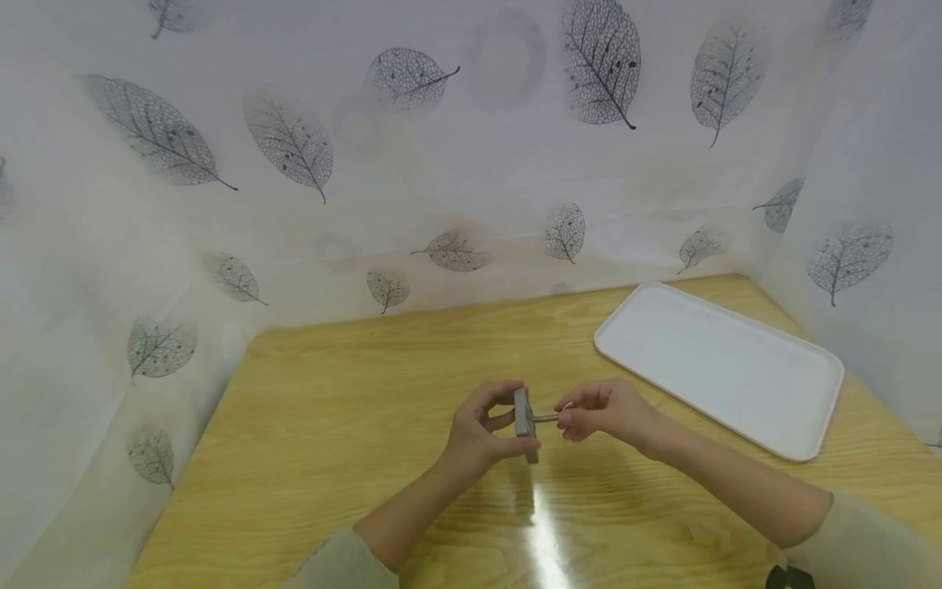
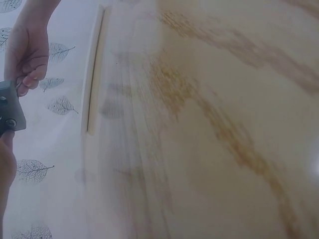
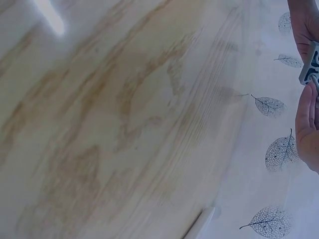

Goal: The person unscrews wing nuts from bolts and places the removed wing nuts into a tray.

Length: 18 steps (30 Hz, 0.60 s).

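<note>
Above the wooden table, my left hand (image 1: pixel 478 431) grips a small grey metal block (image 1: pixel 522 414), fingers over its top edge and thumb underneath. From the block's right face a thin metal rod (image 1: pixel 546 418) sticks out sideways. The fingertips of my right hand (image 1: pixel 609 414) pinch the rod's outer end. In the left wrist view, round holes show in the block (image 2: pixel 10 107). Dark recesses mark the block (image 3: pixel 310 65) in the right wrist view, where the rod meets its face. Whether the rod is screwed in or just inserted, I cannot tell.
A white rectangular tray (image 1: pixel 717 368) lies on the right of the wooden table (image 1: pixel 331 433). Behind the table and at both sides hangs a pale sheet (image 1: pixel 478 180) printed with leaves. A small dark object (image 1: pixel 789 577) shows by the right sleeve.
</note>
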Each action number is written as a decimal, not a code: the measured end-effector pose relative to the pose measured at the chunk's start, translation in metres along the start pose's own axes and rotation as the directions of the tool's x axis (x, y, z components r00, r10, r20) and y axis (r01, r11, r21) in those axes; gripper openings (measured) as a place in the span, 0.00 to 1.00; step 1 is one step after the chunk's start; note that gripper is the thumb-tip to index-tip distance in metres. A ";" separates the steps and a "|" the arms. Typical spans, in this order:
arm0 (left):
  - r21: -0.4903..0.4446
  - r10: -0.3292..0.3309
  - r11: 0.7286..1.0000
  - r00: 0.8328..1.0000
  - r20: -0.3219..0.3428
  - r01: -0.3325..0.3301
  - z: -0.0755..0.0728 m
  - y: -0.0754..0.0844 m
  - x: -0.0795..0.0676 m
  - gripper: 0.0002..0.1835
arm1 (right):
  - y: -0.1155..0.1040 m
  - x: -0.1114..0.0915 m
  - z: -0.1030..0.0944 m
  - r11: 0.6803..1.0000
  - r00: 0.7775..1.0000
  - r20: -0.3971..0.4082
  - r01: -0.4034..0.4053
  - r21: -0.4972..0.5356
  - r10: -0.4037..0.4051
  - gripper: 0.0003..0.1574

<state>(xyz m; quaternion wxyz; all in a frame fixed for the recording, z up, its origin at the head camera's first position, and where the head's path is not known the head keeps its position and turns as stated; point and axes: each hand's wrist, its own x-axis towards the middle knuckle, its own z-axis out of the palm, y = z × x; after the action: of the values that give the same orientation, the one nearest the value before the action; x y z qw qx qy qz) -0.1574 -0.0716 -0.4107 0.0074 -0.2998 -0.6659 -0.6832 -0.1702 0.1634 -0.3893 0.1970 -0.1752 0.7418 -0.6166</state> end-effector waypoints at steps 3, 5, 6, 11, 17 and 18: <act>-0.027 -0.018 0.999 1.000 -0.007 0.018 -0.001 0.000 -0.001 0.35 | 0.000 -0.001 0.000 0.997 0.998 -0.035 0.054 -0.054 -0.055 0.23; -0.039 -0.035 0.999 0.999 -0.015 0.034 -0.002 0.001 -0.001 0.36 | 0.000 -0.002 0.000 0.994 0.995 -0.056 0.074 -0.084 -0.079 0.21; -0.043 -0.045 0.998 0.999 -0.019 0.044 -0.002 0.001 -0.001 0.37 | 0.000 -0.002 0.000 0.992 0.994 -0.064 0.083 -0.097 -0.089 0.21; -0.057 -0.121 0.991 0.992 -0.028 0.119 -0.003 0.003 -0.003 0.38 | 0.000 -0.003 -0.004 0.981 0.988 -0.074 0.123 -0.153 -0.135 0.18; -0.066 -0.154 0.986 0.987 -0.044 0.151 -0.005 0.004 -0.004 0.38 | 0.000 -0.005 -0.011 0.955 0.983 -0.070 0.147 -0.258 -0.171 0.17; -0.076 -0.154 0.986 0.987 -0.043 0.150 -0.006 0.003 -0.004 0.38 | 0.000 -0.006 -0.012 0.948 0.982 -0.072 0.149 -0.282 -0.176 0.17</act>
<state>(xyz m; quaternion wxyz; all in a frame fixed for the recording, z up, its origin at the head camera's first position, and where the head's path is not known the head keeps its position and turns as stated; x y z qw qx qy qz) -0.1547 -0.0792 -0.4091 -0.0393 -0.2314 -0.6612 -0.7125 -0.1715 0.1766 -0.3867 0.0833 -0.2316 0.8118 -0.5295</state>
